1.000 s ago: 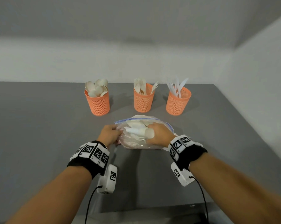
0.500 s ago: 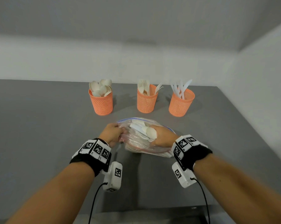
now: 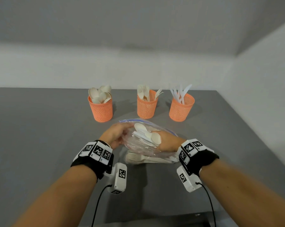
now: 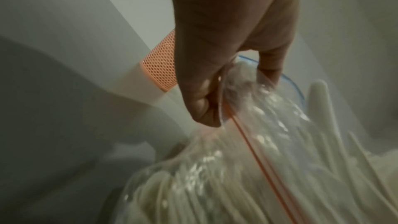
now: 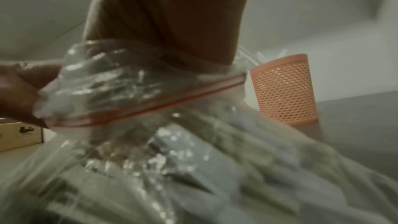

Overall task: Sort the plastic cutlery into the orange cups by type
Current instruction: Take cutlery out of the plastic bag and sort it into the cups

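Three orange mesh cups stand in a row: a spoon cup [image 3: 100,108], a fork cup [image 3: 146,106] and a knife cup [image 3: 182,108]. In front of them a clear zip bag [image 3: 138,145] of white cutlery [image 3: 146,134] hangs tilted between my hands. My left hand [image 3: 115,135] pinches the bag's open rim, thumb against fingers [image 4: 237,89]. My right hand [image 3: 168,142] reaches in through the bag's mouth [image 5: 168,23] and grips a bunch of spoons and knives; its fingers are hidden. More forks [image 3: 143,159] lie low in the bag.
The grey table [image 3: 40,128] runs wide to the left and ends at a white wall behind the cups and on the right. A cardboard box [image 5: 19,134] shows at the left of the right wrist view. Cables hang from both wrist cameras.
The bag's mouth has been lifted and tipped towards me. My right hand has drawn the bunch of cutlery up, and forks now show low in the bag.
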`<state>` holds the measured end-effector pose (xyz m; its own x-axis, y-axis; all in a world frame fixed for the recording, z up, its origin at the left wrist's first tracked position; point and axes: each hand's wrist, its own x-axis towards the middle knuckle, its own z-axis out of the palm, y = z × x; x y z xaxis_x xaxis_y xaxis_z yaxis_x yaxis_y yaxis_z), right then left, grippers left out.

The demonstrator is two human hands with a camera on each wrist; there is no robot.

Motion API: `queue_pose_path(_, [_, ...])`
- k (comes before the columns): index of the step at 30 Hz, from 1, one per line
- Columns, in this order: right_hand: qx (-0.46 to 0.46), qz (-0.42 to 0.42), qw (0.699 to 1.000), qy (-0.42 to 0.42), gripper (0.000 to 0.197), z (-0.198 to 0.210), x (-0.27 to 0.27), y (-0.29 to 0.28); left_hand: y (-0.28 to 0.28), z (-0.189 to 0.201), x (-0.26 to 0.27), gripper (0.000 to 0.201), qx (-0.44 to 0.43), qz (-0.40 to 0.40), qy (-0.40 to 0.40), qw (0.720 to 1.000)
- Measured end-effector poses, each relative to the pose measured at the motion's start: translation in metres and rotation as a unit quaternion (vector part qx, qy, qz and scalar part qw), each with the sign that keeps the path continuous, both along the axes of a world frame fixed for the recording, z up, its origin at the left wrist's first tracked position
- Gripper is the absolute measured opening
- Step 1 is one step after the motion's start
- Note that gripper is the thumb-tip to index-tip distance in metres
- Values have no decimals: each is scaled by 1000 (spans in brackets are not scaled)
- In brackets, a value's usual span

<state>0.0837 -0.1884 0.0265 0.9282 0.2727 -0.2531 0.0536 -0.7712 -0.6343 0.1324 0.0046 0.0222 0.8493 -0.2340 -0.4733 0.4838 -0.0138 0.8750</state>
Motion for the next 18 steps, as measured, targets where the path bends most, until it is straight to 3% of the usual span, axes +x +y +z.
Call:
queue_pose_path(4, [73, -10, 997, 18, 54, -2, -3, 0, 3, -8, 7, 14, -11, 62, 52, 997])
queue_pose_path(6, [112, -45, 993, -4, 52, -1, -3, 0, 0, -16, 4, 27, 25, 68, 52, 996])
queue_pose_path(9, [193, -111, 975, -2, 49, 3, -1, -9, -7, -24, -3, 38, 126, -1, 21, 992])
queue_pose_path(11, [277, -139, 950, 35, 52, 5, 0, -17, -7, -23, -7, 38, 166, -22, 27, 986])
queue_pose_path(13, [358, -153, 920, 51, 44, 8, 1, -22, -4, -23, -7, 36, 163, -10, 42, 986])
queue_pose_path(18, [502, -237, 832, -12, 27, 23, 5, -20, 1, -26, 6, 23, 46, 92, 77, 992])
